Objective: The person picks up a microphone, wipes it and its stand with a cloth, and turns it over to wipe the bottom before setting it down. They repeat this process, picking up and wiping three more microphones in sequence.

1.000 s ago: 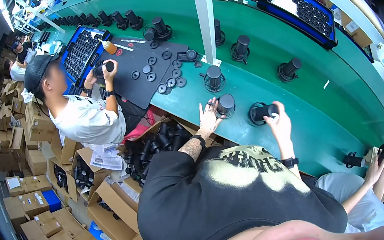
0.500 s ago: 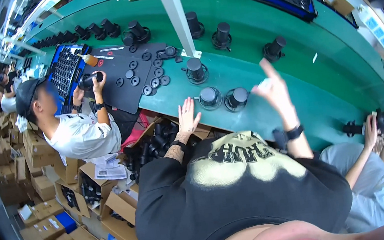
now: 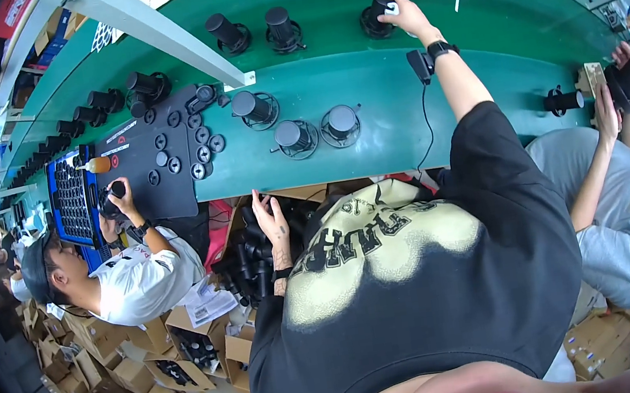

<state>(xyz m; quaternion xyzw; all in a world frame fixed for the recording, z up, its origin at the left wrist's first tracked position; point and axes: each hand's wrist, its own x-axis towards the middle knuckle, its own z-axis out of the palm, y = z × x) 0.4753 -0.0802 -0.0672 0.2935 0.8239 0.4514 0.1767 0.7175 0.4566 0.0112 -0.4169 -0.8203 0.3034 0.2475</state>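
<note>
At the far side of the bench, my right hand (image 3: 409, 15) curves its fingers around the top of a black cylindrical part with a ringed base (image 3: 378, 20). Something small and white (image 3: 391, 9) shows at the fingertips; I cannot make out what it is. My left hand (image 3: 270, 220) is held by the bench's front edge, fingers stretched and nothing in it. Just beyond it, a black cylinder (image 3: 294, 137) and another cylinder (image 3: 340, 124) stand side by side on ringed bases. A third cylinder (image 3: 252, 108) stands behind them to the left.
A white post (image 3: 159, 38) rises from the green bench (image 3: 403, 141). Left of it, black discs (image 3: 174, 165) lie on a dark mat, near a blue-edged tray (image 3: 61, 200). Co-workers handle black parts on both sides. Open cartons (image 3: 240, 349) stand below at left.
My right hand has reached forward to the far cylinder and closed around it. My left hand has drawn back off the bench top to its edge. The view has turned rightward.
</note>
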